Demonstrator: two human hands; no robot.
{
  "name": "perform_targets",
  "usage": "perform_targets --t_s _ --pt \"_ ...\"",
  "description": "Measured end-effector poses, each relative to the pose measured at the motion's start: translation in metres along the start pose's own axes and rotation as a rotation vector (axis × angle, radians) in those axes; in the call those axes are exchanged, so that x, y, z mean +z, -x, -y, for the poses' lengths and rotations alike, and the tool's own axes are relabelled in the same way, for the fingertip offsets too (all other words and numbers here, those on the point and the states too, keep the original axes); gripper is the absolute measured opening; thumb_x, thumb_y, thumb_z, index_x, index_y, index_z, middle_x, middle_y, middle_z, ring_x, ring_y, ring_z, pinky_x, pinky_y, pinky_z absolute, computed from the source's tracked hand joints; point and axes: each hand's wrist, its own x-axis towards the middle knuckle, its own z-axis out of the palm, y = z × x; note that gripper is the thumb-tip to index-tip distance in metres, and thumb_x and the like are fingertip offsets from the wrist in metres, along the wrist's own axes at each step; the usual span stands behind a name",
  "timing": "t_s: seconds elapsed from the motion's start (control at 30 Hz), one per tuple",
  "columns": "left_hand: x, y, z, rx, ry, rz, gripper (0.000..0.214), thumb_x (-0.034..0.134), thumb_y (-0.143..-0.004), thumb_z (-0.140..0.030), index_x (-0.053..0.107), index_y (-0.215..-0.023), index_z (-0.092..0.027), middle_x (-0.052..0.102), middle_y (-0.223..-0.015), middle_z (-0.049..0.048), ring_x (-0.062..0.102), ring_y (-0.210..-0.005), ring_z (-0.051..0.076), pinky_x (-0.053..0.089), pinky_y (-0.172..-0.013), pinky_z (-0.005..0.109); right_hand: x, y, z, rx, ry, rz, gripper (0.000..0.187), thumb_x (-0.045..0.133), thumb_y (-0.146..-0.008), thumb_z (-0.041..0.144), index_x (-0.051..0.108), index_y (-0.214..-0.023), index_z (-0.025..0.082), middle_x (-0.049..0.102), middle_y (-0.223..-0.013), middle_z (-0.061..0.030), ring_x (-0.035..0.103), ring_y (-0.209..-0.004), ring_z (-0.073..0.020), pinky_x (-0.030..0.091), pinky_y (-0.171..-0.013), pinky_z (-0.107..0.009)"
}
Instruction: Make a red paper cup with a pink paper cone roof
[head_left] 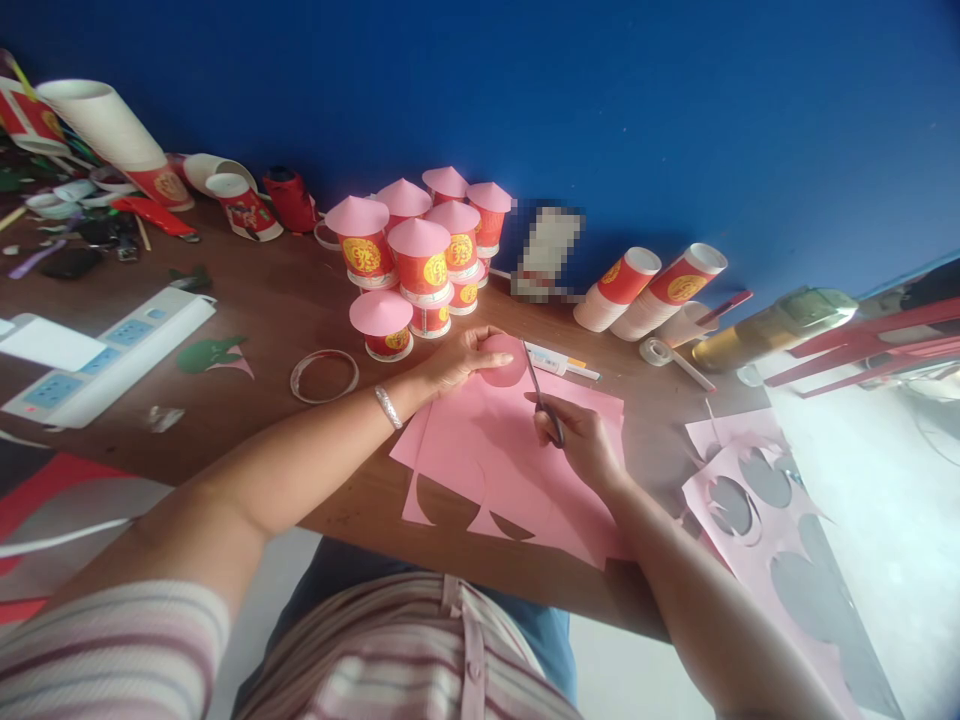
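Near the centre of the frame, your left hand pinches a pink paper disc, with the thumb lying on its upper face. Your right hand, a little lower and to the right, is grasping a pair of scissors by the dark handles; the blades point up the frame and stand at the right edge of the disc, but whether they bite into the paper I cannot tell. Below both hands, overlapping pink paper sheets lie on the brown table, and the lower left sheet has curved pieces cut out of it. Just above the sheets there is a white marker pen. In the upper middle of the frame stands a group of red paper cups with pink conical paper tops, some of them set on other cups. A tape ring lies left of your left wrist, which wears a silver bracelet. At the right of the frame, two leaning cup stacks are near a small tape roll, and lower down lies a pink paper offcut with round holes. A white power strip is at the left.
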Motion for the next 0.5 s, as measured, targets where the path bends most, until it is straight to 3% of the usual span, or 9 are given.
perform_targets --t_s 0.2,0.5 --pt "-0.0014 -0.0015 0.0013 0.009 0.009 -0.017 0.049 0.096 -0.059 -0.030 0.068 -0.096 -0.015 0.073 -0.088 0.0016 0.068 -0.080 0.014 0.051 -0.075 0.026 -0.0007 -0.0002 0.0019 0.024 -0.016 0.004 0.057 0.069 -0.090 0.064 0.079 -0.116 0.015 0.054 -0.059 0.0033 0.050 -0.057 -0.0135 0.048 -0.059 -0.032" --pt "-0.0062 -0.0079 0.0056 0.022 0.000 -0.020 0.056 0.097 -0.056 -0.029 0.069 -0.102 -0.016 0.076 -0.094 0.0027 0.071 -0.084 0.015 0.053 -0.075 0.025 -0.0026 -0.0010 0.0016 0.039 -0.022 0.009 0.053 0.069 -0.089 0.059 0.078 -0.116 0.015 0.053 -0.061 0.0040 0.050 -0.057 -0.0128 0.048 -0.060 -0.032"
